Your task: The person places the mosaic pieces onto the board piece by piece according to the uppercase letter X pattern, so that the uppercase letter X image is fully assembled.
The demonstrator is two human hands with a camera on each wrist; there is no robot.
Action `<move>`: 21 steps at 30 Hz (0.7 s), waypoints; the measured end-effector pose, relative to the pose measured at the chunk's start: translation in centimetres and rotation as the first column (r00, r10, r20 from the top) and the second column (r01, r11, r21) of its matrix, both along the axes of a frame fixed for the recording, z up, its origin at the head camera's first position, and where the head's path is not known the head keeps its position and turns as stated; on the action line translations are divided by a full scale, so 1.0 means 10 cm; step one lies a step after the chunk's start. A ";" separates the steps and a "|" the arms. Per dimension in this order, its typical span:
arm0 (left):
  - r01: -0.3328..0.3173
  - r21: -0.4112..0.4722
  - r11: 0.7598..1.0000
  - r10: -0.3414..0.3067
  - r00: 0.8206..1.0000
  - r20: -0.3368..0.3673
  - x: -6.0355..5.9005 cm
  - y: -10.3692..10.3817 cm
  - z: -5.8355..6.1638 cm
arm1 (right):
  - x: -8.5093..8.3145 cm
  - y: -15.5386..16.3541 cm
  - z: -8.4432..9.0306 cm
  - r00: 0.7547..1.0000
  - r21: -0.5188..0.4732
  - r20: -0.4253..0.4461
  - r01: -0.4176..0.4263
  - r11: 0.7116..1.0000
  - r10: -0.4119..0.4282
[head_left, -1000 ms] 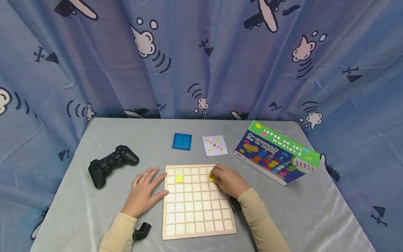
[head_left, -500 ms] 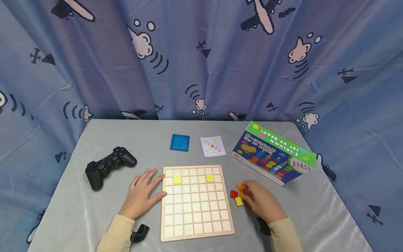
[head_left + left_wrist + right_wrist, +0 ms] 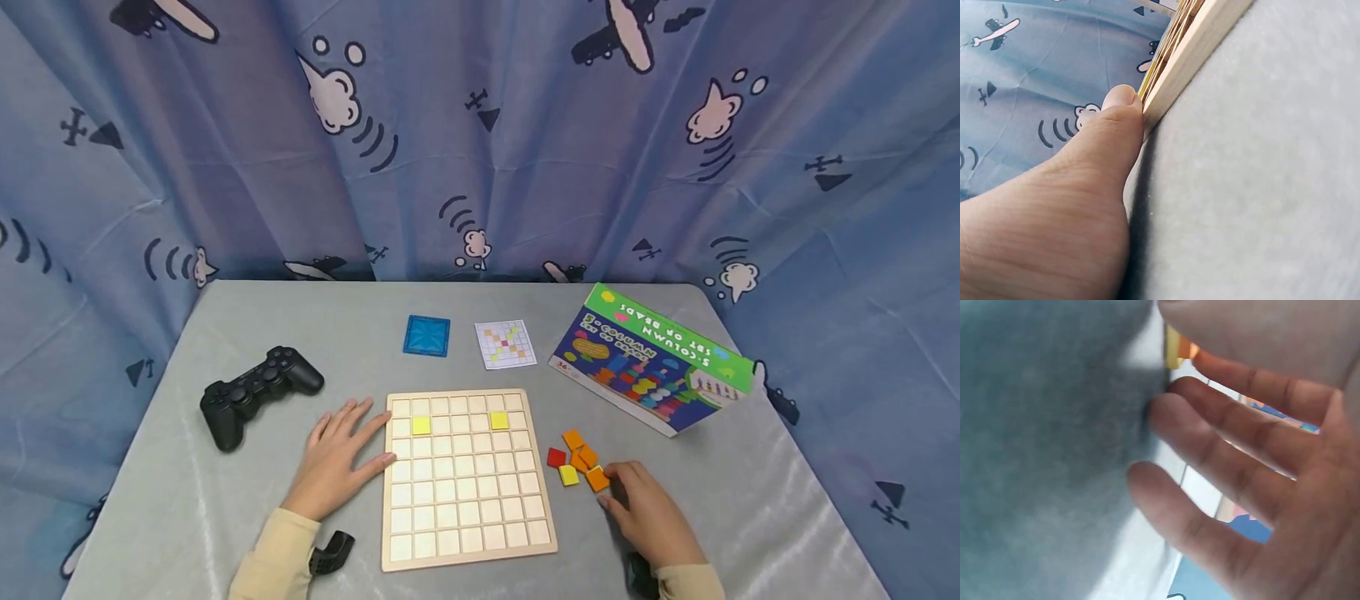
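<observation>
My left hand (image 3: 337,467) lies flat with spread fingers at the left edge of a wooden grid board (image 3: 471,564); in the left wrist view its thumb (image 3: 1124,103) touches the board's side. Two yellow tiles, one on the left (image 3: 422,425) and one on the right (image 3: 498,420), sit in the board's second row. Right of the board, my right hand (image 3: 651,512) rests with loosely bent fingers beside an orange tile (image 3: 597,478), fingertips right at its edge. Several orange tiles (image 3: 573,439), a red tile (image 3: 556,457) and a yellow tile (image 3: 569,476) lie close by.
A pattern card (image 3: 506,344) and a blue square tray (image 3: 427,336) lie behind the board. At the back right stands a colourful box (image 3: 652,362). A black game controller (image 3: 261,397) lies at the left. A patterned curtain (image 3: 420,142) hangs behind the table.
My right hand let go of a yellow tile on the board's right side, then moved right to the loose tiles. These now lie more spread out. The left hand stays at the board.
</observation>
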State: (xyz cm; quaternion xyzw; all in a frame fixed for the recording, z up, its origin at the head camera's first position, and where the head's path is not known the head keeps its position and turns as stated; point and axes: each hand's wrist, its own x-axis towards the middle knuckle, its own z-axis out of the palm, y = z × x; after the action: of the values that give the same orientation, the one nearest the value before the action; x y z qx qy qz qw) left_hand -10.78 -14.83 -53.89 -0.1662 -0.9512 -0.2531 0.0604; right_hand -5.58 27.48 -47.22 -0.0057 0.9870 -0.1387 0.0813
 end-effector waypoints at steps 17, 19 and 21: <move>0.003 -0.001 1.000 -0.003 1.000 0.000 0.01 -0.01 0.03 | -0.02 -0.04 -0.06 0.999 0.017 0.013 0.034 0.999 -0.034; 0.003 -0.002 1.000 -0.003 1.000 -0.001 0.00 0.00 0.02 | -0.01 -0.04 -0.06 0.999 0.021 0.013 0.029 0.999 -0.030; 0.003 -0.004 1.000 -0.003 1.000 -0.002 0.00 0.00 0.02 | -0.01 -0.03 -0.06 1.000 0.023 -0.004 0.016 1.000 -0.016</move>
State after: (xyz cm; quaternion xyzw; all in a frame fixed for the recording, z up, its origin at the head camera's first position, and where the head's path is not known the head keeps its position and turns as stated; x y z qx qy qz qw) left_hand -10.76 -14.82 -53.73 -0.1680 -0.9514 -0.2510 0.0604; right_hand -5.63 27.14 -47.80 0.0031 0.9887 -0.1280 0.0783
